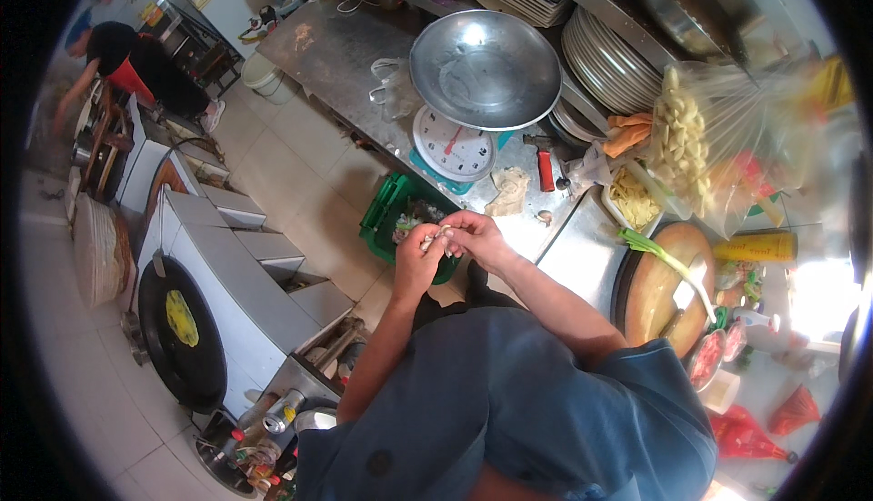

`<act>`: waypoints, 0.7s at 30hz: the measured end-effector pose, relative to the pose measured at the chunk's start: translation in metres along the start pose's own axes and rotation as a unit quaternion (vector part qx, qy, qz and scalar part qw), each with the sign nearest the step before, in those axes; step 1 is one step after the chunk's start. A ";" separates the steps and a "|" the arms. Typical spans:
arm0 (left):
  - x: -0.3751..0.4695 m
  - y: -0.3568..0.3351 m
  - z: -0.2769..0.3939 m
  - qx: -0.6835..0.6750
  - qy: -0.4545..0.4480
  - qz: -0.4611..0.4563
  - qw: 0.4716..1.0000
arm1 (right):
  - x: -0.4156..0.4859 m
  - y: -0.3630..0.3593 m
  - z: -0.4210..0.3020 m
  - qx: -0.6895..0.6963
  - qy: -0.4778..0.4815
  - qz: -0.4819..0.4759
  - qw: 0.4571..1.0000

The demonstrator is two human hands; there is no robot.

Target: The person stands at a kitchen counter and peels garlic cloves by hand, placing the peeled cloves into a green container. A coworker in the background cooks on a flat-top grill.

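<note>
My left hand (417, 262) and my right hand (483, 240) meet in front of me, fingertips pinching small whitish pieces of what looks like garlic (445, 231). Fingers partly hide them, so their exact shape cannot be told. Below the hands stands a green plastic bin (377, 218) with scraps inside. On the metal counter (327, 51) beyond, a dial scale (455, 145) carries a wide steel pan (485, 68). A single clove (544, 217) lies to the right of a crumpled beige cloth (510, 191), near a red-handled tool (545, 170).
At right, a round chopping board (665, 283) bears a cleaver and a scallion (672, 266). A clear bag of pale pieces (682, 133) hangs above. Plates (610, 61) fill the shelf. At left are a black wok (181, 364) and a co-worker (129, 64) bending over.
</note>
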State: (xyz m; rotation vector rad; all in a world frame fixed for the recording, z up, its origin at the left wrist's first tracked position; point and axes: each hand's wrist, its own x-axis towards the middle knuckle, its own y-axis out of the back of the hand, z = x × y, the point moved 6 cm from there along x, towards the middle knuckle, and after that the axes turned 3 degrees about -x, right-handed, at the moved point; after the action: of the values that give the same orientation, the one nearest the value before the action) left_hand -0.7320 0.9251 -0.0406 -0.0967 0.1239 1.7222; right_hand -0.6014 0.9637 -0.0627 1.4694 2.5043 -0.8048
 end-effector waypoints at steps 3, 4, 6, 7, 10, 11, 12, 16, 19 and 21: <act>-0.001 0.001 -0.001 -0.006 -0.018 0.023 1.000 | 0.000 -0.001 -0.001 -0.012 -0.001 0.002 1.000; -0.001 0.002 -0.001 -0.010 -0.023 0.030 0.999 | 0.000 -0.001 -0.001 -0.012 -0.001 0.001 1.000; -0.002 0.003 0.000 0.001 -0.023 0.026 0.999 | 0.000 0.000 0.001 -0.014 -0.008 -0.002 1.000; -0.003 0.003 0.000 0.006 -0.023 0.024 0.999 | 0.000 0.000 0.003 -0.018 -0.016 -0.004 1.000; -0.001 0.005 -0.002 0.009 -0.038 0.014 0.999 | 0.000 -0.001 0.008 0.013 -0.046 -0.008 0.999; -0.001 0.006 -0.011 -0.051 0.000 0.011 0.999 | -0.001 -0.001 0.009 0.030 -0.057 -0.009 0.998; -0.001 0.006 -0.019 -0.111 0.038 0.009 0.993 | -0.002 -0.001 0.009 0.055 -0.066 -0.007 0.996; 0.000 0.004 -0.032 -0.226 0.092 0.012 0.970 | -0.002 0.001 0.012 0.111 -0.085 0.020 0.990; 0.000 0.001 -0.025 -0.094 0.073 -0.010 0.993 | 0.002 0.005 0.018 0.098 -0.076 0.068 0.990; 0.000 -0.004 -0.028 -0.093 0.014 -0.013 0.995 | 0.004 0.005 0.022 0.070 -0.061 0.091 0.992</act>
State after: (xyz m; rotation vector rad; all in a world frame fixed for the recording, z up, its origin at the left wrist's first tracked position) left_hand -0.7280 0.9221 -0.0682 -0.2597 -0.0175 1.7032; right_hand -0.6027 0.9578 -0.0851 1.6098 2.2281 -1.0197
